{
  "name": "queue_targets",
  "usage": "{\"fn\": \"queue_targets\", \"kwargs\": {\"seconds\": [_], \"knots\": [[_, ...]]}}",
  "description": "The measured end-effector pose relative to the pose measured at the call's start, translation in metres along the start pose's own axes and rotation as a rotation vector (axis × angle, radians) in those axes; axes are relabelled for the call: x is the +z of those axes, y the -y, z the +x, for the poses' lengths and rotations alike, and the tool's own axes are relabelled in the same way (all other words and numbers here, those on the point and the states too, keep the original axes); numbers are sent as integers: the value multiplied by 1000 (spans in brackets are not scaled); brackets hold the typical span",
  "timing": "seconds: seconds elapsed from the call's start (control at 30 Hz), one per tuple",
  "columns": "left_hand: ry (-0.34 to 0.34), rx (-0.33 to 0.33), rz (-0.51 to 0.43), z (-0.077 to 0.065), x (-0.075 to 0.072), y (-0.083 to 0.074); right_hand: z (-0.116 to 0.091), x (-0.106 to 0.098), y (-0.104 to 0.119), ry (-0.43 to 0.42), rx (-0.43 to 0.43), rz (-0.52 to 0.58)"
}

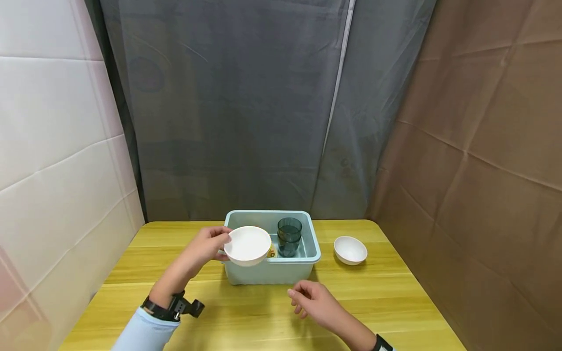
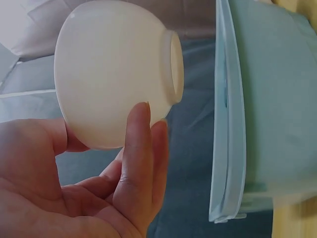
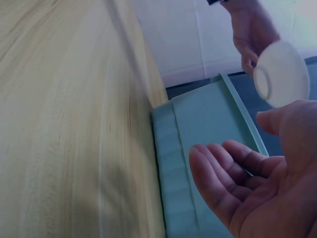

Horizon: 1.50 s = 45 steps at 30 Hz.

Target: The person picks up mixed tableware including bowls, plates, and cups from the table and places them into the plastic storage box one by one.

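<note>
My left hand [image 1: 210, 243] pinches a white bowl [image 1: 248, 244] at its left side, with the thumb at the rim and fingers against the outside. In the left wrist view the bowl [image 2: 111, 74] shows its outer wall and foot ring. It hangs over the front left part of a light blue plastic bin [image 1: 270, 271], covering some of the inside. My right hand [image 1: 315, 303] hovers in front of the bin's near right side, fingers loosely curled and nothing in them. In the right wrist view its palm [image 3: 267, 198] is bare.
Two dark tinted glasses [image 1: 289, 237], one stacked in the other, stand inside the bin on the right. A partly hidden yellow item [image 1: 272, 251] lies beside them. A second white bowl [image 1: 350, 250] sits on the wooden table [image 1: 386, 292] right of the bin. Grey curtain [image 1: 237, 122] hangs behind.
</note>
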State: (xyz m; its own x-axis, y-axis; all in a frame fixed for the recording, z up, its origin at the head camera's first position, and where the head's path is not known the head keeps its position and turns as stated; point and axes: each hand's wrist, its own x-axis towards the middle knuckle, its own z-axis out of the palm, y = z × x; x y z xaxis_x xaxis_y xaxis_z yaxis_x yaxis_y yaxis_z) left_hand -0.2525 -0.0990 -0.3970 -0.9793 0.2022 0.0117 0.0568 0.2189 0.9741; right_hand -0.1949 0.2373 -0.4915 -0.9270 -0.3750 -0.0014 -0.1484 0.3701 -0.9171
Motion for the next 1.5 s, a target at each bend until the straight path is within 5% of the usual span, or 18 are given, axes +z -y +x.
{"fn": "queue_targets", "kwargs": {"seconds": [0.33, 0.7, 1.13, 1.5], "knots": [[-26, -37, 135, 54, -5, -7, -5, 0, -7, 4, 28, 19], [-13, -64, 298, 99, -4, 2, -10, -2, -14, -10, 22, 13], [43, -80, 552, 129, 2, 2, -15, -6, -14, 20, 25, 25], [34, -160, 640, 147, 11, -3, -18, -9, -13, 38, 62, 38]]}}
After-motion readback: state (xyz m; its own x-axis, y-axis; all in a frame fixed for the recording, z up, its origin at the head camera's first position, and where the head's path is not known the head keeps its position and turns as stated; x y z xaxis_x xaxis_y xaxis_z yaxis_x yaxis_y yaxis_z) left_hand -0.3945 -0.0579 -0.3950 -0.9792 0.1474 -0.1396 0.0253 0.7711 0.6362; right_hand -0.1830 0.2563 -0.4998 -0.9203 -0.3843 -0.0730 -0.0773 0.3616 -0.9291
